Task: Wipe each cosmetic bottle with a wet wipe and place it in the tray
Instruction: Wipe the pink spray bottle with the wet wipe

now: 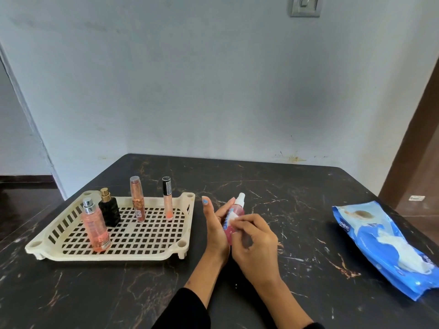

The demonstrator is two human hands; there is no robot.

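Right now, from the head camera, I see my left hand (215, 230) holding a pink spray bottle (234, 217) above the black marble table (297, 205), its fingers mostly straight along the bottle's far side and the thumb hidden behind it. The bottle is slim and translucent, filled with pink liquid, topped by a white spray nozzle, and carries a blue-and-white label on its side; it leans slightly to the right. My right hand (255, 241) pinches a small white wet wipe (234, 220) against the label, fingers curled round it. Only a scrap of the wipe shows between the fingertips.

To the left sits the cream slotted tray (152, 254), with four items standing upright in it: a peach mist bottle (95, 227) with a silver cap at the front, a black perfume bottle (109, 211) with a gold cap just behind it, a rose-gold tube (137, 199), and a lip gloss (167, 199) with a black cap. At far right lies the blue wet wipes pack (384, 245), well apart from my hands, white sheet showing at its opening.
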